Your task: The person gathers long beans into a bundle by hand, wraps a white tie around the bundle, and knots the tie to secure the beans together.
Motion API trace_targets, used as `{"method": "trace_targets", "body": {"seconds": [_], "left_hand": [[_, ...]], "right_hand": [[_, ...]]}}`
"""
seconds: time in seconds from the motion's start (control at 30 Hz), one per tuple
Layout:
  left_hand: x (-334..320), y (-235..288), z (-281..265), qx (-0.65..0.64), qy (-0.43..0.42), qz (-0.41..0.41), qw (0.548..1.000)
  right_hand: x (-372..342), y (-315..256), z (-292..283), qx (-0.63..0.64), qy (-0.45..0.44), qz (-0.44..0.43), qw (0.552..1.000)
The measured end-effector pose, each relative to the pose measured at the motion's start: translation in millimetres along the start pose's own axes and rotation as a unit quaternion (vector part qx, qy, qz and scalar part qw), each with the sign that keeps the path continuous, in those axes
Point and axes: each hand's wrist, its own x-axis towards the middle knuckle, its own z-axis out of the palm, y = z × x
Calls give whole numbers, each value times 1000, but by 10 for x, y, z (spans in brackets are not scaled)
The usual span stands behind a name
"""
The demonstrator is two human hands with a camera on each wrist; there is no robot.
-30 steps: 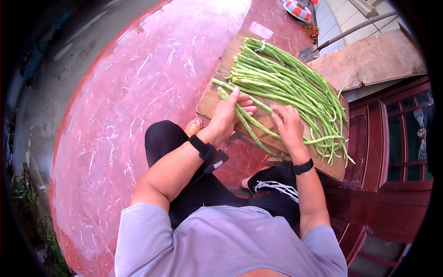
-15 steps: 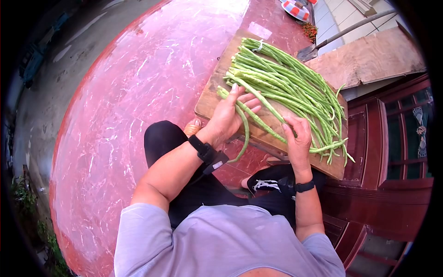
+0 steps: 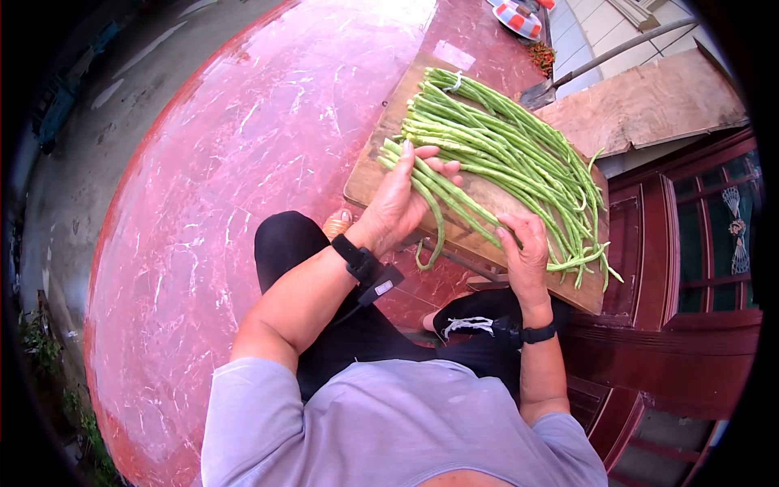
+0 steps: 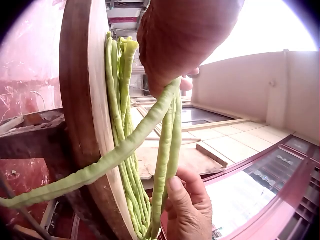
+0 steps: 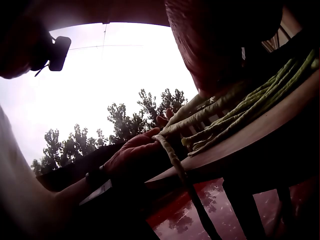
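Note:
A few long green beans point(image 3: 466, 203) stretch between the two hands over the near side of a wooden board point(image 3: 365, 180). The left hand point(image 3: 403, 193) holds them near their upper ends, thumb laid across them. One bean point(image 4: 102, 167) bends away from that hand and droops past the board's edge. Farther along the beans, the right hand point(image 3: 527, 247) pinches them between thumb and fingers, as the left wrist view also shows at its fingertips point(image 4: 176, 184). Beside the hands lies a large pile of long beans point(image 3: 495, 134) on the board, with a white tie point(image 3: 457, 81) near one end.
Right of the board are a plywood sheet point(image 3: 649, 105), a long-handled shovel point(image 3: 540, 93) and a dark red door point(image 3: 649, 252). An orange-and-white round container point(image 3: 518, 20) stands at the back. Red flooring point(image 3: 243, 162) spreads to the left.
The right hand has drawn back toward the body, with beans in its pinch. The beans now lie closer together in the left hand, and the drooping bean has swung left and curls below it.

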Motion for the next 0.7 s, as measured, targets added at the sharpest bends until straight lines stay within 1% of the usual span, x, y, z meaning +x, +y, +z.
{"method": "trace_targets", "body": {"seconds": [0.07, 0.1, 0.13, 0.17, 0.23, 0.3, 0.33, 0.37, 0.43, 0.47, 0.5, 0.57, 0.6, 0.7], "left_hand": [[60, -25, -102, -50, -48, 9, 998], [65, -21, -87, -76, -75, 8, 994], [54, -7, -65, -83, -37, 0, 996], [60, 17, -75, -104, -54, -1, 993], [100, 28, -98, -130, -95, -2, 987], [69, 16, -6, -157, -112, -11, 981], [45, 4, 54, -179, -108, -20, 978], [19, 4, 107, -175, -132, -25, 975], [49, 0, 118, -189, -139, -37, 971], [76, 16, 101, -195, -129, -41, 971], [95, 34, 89, -199, -116, -40, 972], [126, 23, 67, -209, -119, -46, 970], [131, 35, 66, -212, -119, -46, 969], [133, 78, 84, -191, -126, -29, 973]], "right_hand": [[-26, 6, -2, 13, -16, 20, 1000], [-29, 7, 4, 11, -29, -1, 1000], [-18, -1, 19, 6, -40, -20, 999], [-13, -13, 27, -1, -51, -37, 998], [-8, -158, 53, -16, -55, 1, 998], [24, -279, 130, -50, -31, -15, 998], [32, -327, 190, -63, -6, -24, 998], [34, -343, 259, -77, 19, -35, 996], [5, -282, 353, -41, 4, 41, 998], [-6, -287, 337, -72, 22, 26, 997], [-25, -271, 295, -95, 20, 26, 995], [-51, -256, 253, -135, 11, 23, 990], [-85, -213, 254, -139, 18, 20, 990], [-227, -23, 179, -168, -3, 9, 986]]}}
